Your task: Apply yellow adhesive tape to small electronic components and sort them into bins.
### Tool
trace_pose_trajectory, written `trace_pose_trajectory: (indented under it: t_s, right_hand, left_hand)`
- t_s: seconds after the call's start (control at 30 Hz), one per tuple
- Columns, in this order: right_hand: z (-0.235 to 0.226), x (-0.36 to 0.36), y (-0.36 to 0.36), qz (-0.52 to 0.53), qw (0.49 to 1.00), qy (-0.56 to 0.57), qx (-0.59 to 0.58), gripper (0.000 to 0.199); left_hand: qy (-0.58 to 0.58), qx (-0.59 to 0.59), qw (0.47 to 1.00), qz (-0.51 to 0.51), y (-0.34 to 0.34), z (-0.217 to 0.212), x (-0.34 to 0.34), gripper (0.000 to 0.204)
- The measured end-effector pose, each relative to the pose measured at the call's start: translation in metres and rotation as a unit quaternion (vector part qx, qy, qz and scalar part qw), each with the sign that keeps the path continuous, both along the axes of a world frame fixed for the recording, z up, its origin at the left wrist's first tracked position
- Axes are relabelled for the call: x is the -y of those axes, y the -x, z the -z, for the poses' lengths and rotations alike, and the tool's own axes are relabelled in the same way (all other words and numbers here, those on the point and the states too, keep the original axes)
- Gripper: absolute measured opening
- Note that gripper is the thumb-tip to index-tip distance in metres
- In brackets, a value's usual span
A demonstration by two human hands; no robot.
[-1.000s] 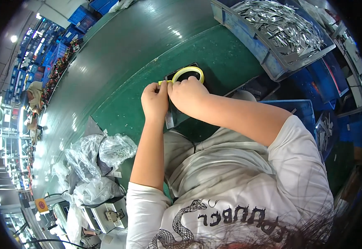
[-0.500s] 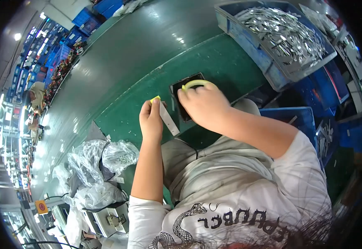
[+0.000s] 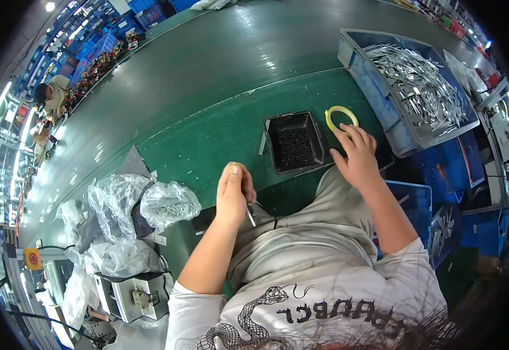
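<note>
A thin metal strip is gripped by the left hand's fingers. The right hand's fingers are spread wide, just beside a yellow tape ring; whether it is touched cannot be told. The tape ring is laid on the green counter, right of a black box.

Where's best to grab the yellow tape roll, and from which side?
I'd probably pinch the yellow tape roll by its near rim, coming from the near side: its open centre leaves room for a finger, the right grip is on that side, and the black bin and blue crate flank it.
</note>
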State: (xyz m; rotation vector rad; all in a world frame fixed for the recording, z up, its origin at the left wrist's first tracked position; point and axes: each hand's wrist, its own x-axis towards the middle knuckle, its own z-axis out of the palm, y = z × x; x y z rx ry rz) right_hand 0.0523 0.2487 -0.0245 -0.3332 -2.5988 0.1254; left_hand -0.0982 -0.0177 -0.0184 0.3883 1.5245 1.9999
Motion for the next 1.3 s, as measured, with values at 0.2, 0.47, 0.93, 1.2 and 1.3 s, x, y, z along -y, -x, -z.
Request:
trace_pose_trajectory:
  t_s: [0.2, 0.47, 0.93, 1.2, 1.3]
  right_hand:
    - [-0.008, 0.075, -0.029, -0.177, 0.942, 0.286, 0.002, 0.042]
    - [0.013, 0.105, -0.06, -0.269, 0.783, 0.533, 0.173, 0.029]
    - [0.03, -0.029, -0.208, 0.226, 0.926, 0.288, -0.095, 0.032]
    - [-0.096, -0.147, -0.141, 0.279, 0.959, -0.055, -0.022, 0.019]
    - [-0.109, -0.193, -0.117, 0.366, 0.922, -0.051, 0.12, 0.031]
  left_hand:
    - [0.017, -0.196, 0.97, 0.141, -0.039, -0.001, -0.014, 0.06]
    - [-0.014, -0.267, 0.934, 0.238, -0.081, 0.008, -0.015, 0.068]
    - [0.019, -0.188, 0.965, 0.181, -0.069, 0.023, -0.02, 0.044]
    - [0.096, -0.079, 0.973, 0.195, -0.081, 0.045, -0.026, 0.01]
    - [0.127, -0.103, 0.965, 0.205, -0.079, 0.056, -0.025, 0.013]
